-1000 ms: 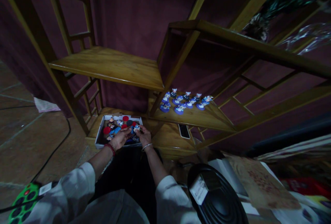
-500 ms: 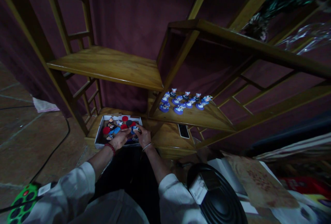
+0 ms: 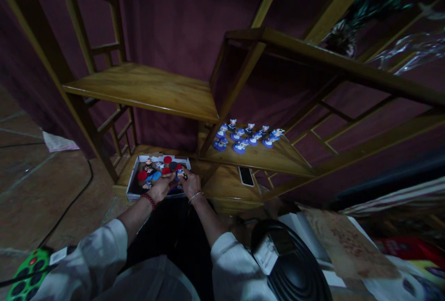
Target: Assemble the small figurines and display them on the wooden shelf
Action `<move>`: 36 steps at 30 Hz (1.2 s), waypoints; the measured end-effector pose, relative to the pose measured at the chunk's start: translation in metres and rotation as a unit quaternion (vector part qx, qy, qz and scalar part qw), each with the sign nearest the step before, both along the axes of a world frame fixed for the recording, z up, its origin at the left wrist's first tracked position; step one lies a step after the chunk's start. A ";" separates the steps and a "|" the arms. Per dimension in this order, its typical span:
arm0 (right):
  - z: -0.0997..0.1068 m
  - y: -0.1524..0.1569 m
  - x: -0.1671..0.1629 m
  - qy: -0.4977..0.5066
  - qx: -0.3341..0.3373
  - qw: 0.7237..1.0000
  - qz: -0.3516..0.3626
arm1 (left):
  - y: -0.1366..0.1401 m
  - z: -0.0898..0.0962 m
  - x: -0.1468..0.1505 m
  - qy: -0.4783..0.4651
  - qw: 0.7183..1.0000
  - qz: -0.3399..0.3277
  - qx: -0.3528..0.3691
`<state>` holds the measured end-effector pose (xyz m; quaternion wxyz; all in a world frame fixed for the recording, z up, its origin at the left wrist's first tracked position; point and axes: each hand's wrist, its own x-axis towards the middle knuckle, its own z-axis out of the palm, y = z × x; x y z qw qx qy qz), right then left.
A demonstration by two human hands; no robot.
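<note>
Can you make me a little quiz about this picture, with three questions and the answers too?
1. Which hand has the red bracelet at its wrist? A, the left hand; B, the right hand.
2. True or false: the phone lies outside the box.
3. Fill in: in the picture, the figurines on the shelf stand to the ____ of the box.

Key: 1. A. 2. True. 3. Right.

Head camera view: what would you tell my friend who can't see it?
A person's right hand holds a small figurine beside the left hand, over a box of figurines and red discs. More figurines stand on a wooden shelf.
</note>
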<state>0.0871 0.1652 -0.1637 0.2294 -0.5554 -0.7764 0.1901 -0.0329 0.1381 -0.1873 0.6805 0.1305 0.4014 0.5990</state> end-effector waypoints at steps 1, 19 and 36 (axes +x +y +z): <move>0.000 0.000 -0.001 -0.002 -0.005 1.000 -0.004 | 0.000 0.001 0.000 0.002 1.000 0.003 -0.002; 0.008 0.003 0.006 0.002 0.062 0.993 0.097 | 0.000 0.010 0.003 -0.035 0.999 0.023 -0.032; 0.003 -0.005 0.006 0.183 0.017 0.983 -0.009 | 0.003 0.032 0.013 -0.030 0.992 0.086 -0.089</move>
